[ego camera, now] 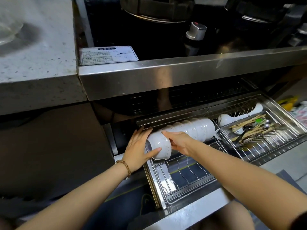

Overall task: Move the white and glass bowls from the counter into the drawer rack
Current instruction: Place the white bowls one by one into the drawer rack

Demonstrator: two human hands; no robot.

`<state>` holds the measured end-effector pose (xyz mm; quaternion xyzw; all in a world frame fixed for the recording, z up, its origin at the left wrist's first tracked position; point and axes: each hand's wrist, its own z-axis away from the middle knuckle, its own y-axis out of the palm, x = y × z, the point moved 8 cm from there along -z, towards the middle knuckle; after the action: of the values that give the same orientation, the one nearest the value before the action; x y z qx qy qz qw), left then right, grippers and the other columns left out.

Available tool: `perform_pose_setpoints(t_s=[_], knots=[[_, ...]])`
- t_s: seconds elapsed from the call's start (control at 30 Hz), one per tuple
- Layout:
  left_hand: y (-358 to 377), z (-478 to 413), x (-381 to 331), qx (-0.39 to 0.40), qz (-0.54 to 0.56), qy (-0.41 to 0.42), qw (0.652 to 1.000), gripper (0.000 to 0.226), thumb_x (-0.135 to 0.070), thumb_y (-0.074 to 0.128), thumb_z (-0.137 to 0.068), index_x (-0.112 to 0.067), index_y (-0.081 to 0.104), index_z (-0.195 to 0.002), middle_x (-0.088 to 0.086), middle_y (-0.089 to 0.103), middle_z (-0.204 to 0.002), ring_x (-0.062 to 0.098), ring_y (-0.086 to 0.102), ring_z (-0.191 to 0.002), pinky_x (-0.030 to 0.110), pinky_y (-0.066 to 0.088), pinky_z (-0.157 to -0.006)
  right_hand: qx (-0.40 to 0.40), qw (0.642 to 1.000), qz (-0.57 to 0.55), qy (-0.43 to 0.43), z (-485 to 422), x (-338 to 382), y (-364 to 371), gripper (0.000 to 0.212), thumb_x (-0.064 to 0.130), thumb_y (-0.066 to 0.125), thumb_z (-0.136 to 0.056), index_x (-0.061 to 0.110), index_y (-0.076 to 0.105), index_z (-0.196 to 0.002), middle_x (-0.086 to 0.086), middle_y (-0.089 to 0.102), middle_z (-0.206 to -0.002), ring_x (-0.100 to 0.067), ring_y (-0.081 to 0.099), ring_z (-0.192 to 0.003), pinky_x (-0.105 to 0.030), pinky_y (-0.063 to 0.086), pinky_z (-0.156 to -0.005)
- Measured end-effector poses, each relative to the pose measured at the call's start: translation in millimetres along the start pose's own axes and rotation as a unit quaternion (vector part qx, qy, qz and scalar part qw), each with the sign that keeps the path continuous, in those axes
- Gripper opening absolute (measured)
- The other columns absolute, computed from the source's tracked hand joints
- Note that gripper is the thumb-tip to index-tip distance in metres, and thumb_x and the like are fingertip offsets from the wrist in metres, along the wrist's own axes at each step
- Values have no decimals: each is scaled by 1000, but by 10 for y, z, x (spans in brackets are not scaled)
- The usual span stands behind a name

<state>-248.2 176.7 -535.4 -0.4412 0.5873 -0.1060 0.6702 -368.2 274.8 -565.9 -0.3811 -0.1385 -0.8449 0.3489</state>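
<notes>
While round bowl [159, 145], left grip [138, 146], right grip [179, 143]

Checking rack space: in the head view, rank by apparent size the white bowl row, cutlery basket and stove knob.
1-2. white bowl row, cutlery basket: look alike, unranked
3. stove knob: clearly smallest

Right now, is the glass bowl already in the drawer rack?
No, the glass bowl sits up on the counter, away from the drawer rack.
</notes>
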Motion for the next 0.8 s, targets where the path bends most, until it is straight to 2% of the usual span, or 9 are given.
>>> perform_pose_setpoints(t_s=[0.17,0.33,0.43,0.5,0.57,0.7,0.8], knots=[[1,5,-10,-5,-10,19,1000,75,-55,60,-81,-24,30,-144,-2,33,-150,14,11,-143,20,-7,-111,-1,1000,2,-5,-21,-35,1,34,27,64,-88,3,64,-111,-16,68,-110,-20,65,-85,-28,55,-70],[-1,14,-20,-6,-22,26,999,72,-55,59,-82,-25,32,-142,-3,35,-149,12,12,-142,18,-10,-110,19,999,22,-21,-1,-15,44,35,25,61,-90,2,63,-117,-16,67,-113,-27,64,-105,-34,54,-87],[3,16,-26,-3,-29,23,999,71,-55,58,-83,-25,32,-142,-3,35,-148,13,13,-142,19,-10,-110,22,997,57,-45,25,52,43,34,21,61,-90,2,63,-118,-17,67,-115,-27,64,-107,-30,54,-84],[17,9,-22,6,-46,22,999,69,-56,55,-84,-25,33,-142,-4,35,-149,13,12,-142,20,-10,-110,16,991,112,-66,33,109,7,34,20,65,-88,2,64,-116,-16,68,-114,-25,64,-106,-31,54,-87],[55,2,-16,27,-81,25,996,66,-57,48,-87,-26,33,-143,-6,33,-150,13,8,-143,25,-10,-112,17,988,132,-79,45,173,-16,33,18,67,-86,1,65,-114,-17,69,-111,-25,66,-101,-29,56,-84],[103,-14,-10,54,-136,26,989,64,-58,40,-90,-27,28,-146,-7,30,-152,14,5,-144,27,-12,-113,20,988,113,-101,65,302,-111,26,9,66,-85,-3,66,-108,-17,70,-96,-17,67,-76,-22,57,-68],[100,-19,-25,56,-150,25,987,64,-57,39,-91,-27,27,-146,-6,31,-152,15,6,-144,28,-12,-113,27,984,142,-104,93,308,-154,26,9,66,-85,-2,68,-109,-11,71,-89,-11,67,-72,-19,57,-68]])
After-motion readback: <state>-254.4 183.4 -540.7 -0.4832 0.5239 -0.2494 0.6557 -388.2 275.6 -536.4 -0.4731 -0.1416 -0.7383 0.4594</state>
